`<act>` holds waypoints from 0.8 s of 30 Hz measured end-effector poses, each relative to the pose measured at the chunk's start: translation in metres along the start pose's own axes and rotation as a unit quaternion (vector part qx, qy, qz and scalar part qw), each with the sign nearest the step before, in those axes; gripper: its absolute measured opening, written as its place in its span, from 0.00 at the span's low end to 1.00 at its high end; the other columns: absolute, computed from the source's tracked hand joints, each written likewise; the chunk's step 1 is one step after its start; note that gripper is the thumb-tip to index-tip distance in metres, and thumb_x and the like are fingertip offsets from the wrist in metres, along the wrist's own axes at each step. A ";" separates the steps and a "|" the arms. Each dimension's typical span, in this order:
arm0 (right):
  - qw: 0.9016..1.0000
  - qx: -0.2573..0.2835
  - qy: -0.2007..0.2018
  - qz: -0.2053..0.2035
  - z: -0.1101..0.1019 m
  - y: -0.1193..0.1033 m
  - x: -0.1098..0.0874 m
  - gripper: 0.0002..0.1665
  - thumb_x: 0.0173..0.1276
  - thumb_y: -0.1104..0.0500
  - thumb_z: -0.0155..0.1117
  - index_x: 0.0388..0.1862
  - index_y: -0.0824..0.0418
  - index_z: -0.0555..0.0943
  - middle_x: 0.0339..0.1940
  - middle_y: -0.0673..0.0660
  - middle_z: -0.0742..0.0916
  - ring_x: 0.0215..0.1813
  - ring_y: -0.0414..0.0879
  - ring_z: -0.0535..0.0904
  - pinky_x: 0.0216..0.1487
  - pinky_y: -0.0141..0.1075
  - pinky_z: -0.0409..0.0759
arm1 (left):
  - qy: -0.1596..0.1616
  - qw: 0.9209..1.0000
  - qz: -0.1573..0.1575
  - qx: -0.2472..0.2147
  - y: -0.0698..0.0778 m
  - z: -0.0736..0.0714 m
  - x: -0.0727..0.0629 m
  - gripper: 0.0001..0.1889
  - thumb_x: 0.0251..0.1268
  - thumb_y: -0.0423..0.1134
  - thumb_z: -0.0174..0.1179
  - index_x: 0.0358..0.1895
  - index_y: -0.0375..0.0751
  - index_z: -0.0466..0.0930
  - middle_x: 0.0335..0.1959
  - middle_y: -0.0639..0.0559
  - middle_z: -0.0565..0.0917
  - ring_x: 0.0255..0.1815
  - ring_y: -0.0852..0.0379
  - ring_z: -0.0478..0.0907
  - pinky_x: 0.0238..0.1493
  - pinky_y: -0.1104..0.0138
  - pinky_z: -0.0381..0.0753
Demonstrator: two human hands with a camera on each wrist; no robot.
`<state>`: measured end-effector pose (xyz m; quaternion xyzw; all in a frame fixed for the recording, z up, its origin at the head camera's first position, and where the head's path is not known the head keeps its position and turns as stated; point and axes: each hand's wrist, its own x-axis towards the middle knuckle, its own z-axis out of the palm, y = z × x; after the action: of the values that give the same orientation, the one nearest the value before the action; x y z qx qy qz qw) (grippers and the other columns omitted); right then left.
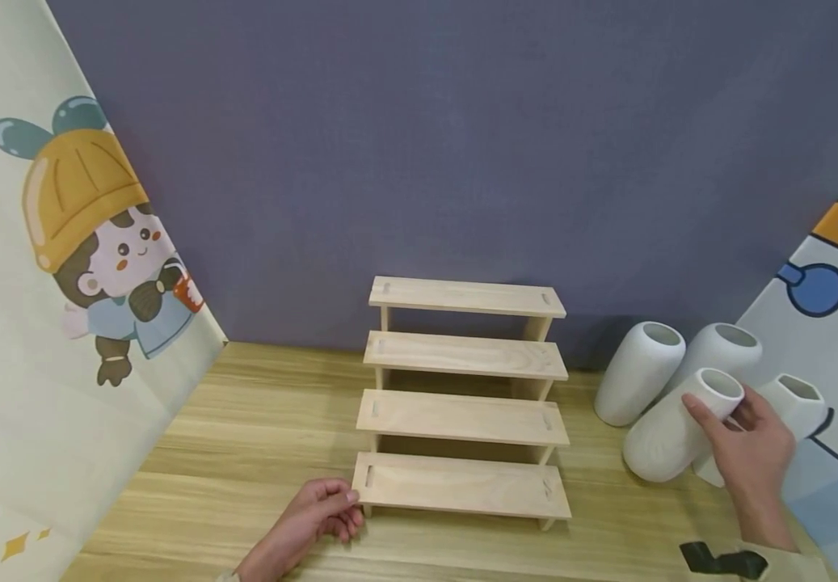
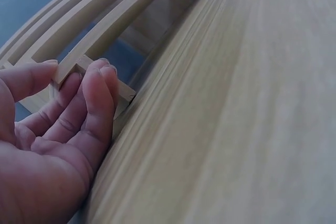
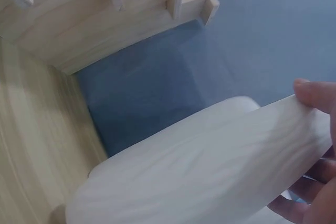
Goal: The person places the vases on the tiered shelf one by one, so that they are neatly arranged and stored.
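A pale wooden four-step display stand stands against the back wall. At its lowest step's left corner my left hand pinches the board; in the left wrist view the thumb is on top and the curled fingers lie under the edge. My right hand grips a white ceramic vase near its rim, thumb on the near side. This vase leans to the right, and in the right wrist view its ribbed side fills the lower part. Whether its base touches the table cannot be told.
Behind the held vase stand two rounded white vases, one at left and one at right. A white vase with an angular mouth is partly behind my right hand. Printed side panels and a grey-blue back wall enclose the wooden tabletop.
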<state>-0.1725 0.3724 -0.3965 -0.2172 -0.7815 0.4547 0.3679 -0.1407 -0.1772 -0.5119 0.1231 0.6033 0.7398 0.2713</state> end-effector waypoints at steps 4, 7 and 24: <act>1.000 0.012 0.008 -0.022 -0.003 -0.007 -0.003 0.36 0.54 0.60 0.79 0.63 0.57 0.80 0.43 0.26 0.83 0.34 0.13 0.72 0.37 0.08 0.70 | -0.012 1.000 0.004 -0.016 -0.002 -0.001 0.000 0.10 0.78 0.38 0.50 0.38 0.43 0.80 0.31 0.59 0.87 0.31 0.66 0.83 0.34 0.74 0.85; 0.999 0.020 0.009 -0.024 -0.006 -0.013 -0.004 0.36 0.53 0.61 0.80 0.63 0.56 0.81 0.42 0.25 0.83 0.34 0.13 0.73 0.37 0.08 0.71 | -0.019 1.000 0.008 -0.022 -0.003 -0.001 0.000 0.10 0.79 0.38 0.49 0.39 0.43 0.80 0.32 0.59 0.87 0.31 0.66 0.83 0.34 0.74 0.85; 0.999 -0.007 0.012 -0.042 -0.022 -0.053 -0.015 0.35 0.54 0.60 0.80 0.63 0.53 0.81 0.38 0.23 0.79 0.34 0.15 0.73 0.36 0.07 0.69 | -0.038 0.999 0.020 -0.026 -0.003 -0.002 0.001 0.13 0.80 0.36 0.47 0.38 0.43 0.82 0.30 0.59 0.88 0.30 0.66 0.85 0.33 0.75 0.85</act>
<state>-0.1461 0.3485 -0.3493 -0.1920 -0.7887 0.4309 0.3944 -0.1418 -0.1778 -0.5159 0.1564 0.5704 0.7554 0.2821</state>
